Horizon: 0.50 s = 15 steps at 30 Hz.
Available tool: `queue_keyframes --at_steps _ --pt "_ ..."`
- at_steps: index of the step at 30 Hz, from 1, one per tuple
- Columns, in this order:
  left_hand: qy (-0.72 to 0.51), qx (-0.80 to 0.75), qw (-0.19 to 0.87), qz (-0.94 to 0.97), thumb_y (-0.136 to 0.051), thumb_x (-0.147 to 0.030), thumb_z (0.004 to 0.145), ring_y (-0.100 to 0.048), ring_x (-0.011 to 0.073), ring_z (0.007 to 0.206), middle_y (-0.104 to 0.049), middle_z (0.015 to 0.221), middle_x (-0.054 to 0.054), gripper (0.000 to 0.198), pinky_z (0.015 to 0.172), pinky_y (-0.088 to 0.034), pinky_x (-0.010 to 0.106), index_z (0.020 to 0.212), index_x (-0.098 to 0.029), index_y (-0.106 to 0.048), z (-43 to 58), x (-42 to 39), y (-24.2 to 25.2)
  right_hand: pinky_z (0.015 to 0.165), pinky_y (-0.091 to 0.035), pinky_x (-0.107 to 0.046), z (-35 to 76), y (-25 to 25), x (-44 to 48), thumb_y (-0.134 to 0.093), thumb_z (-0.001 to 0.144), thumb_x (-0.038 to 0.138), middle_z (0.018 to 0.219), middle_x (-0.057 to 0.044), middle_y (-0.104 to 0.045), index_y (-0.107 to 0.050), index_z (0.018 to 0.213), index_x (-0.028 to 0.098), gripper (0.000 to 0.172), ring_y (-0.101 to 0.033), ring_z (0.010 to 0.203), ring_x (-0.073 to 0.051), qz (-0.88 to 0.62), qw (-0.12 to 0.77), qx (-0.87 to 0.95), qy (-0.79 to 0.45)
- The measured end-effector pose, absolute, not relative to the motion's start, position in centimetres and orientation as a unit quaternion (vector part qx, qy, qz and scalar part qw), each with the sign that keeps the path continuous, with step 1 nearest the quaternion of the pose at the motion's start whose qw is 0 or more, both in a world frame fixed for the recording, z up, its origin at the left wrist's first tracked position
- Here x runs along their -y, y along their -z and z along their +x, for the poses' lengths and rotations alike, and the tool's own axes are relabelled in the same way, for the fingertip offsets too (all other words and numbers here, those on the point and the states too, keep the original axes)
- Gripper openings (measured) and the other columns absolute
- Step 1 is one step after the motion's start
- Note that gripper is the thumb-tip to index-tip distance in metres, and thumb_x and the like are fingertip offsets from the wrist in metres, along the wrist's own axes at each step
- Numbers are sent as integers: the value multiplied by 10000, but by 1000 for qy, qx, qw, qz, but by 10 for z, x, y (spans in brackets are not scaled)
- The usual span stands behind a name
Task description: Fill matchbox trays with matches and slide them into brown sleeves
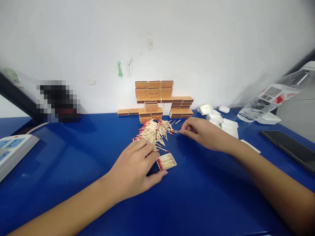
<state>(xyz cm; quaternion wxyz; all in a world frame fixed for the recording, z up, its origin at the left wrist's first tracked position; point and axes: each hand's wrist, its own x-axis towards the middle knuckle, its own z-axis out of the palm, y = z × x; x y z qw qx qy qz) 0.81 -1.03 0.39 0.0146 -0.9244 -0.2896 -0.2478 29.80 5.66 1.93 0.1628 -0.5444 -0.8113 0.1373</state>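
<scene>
A small white matchbox tray [174, 159] lies on the blue table, filled with a layer of red-headed matches [166, 162]. My left hand [136, 165] is closed round its left side, thumb at the near edge and fingers at the far one. Just beyond it spreads a heap of loose matches [154, 132], heads pointing various ways. At the heap's right edge, my right hand [201, 132] pinches a match [177, 131] between thumb and forefinger. Behind the heap, orange-brown matchboxes [154, 93] are stacked against the wall.
White empty trays [229, 127] lie right of my right hand, near a white earbud-like case [223, 109]. A tilted plastic bottle [265, 95] and a dark phone [290, 146] are at far right. A power strip [18, 152] sits at left, a pixelated dark object [59, 101] behind it.
</scene>
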Motion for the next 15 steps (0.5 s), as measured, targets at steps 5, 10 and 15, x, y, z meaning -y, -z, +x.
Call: queue_keyframes --at_steps 5,10,15 --pt "237 302 4 -923 -693 -400 937 -605 265 908 -667 922 80 261 846 -545 452 1000 -147 -704 8 10 -4 691 -441 -298 262 -37 -17 -551 1045 370 897 -31 -662 -610 888 221 224 -587 774 -174 -417 160 866 -225" --pt "237 306 5 -922 -688 -398 938 -600 269 904 -655 919 83 260 820 -542 450 978 -141 -692 9 9 -4 735 -469 -308 243 -33 2 -557 1041 230 1017 -59 -658 -628 932 193 136 -621 839 -182 -382 102 896 -202" --pt "239 302 -1 -923 -693 -393 940 -603 268 921 -666 935 80 261 841 -544 448 1024 -146 -699 8 9 -2 708 -452 -316 256 -30 -12 -545 1029 234 998 -58 -656 -651 976 203 122 -621 823 -193 -428 160 880 -126"
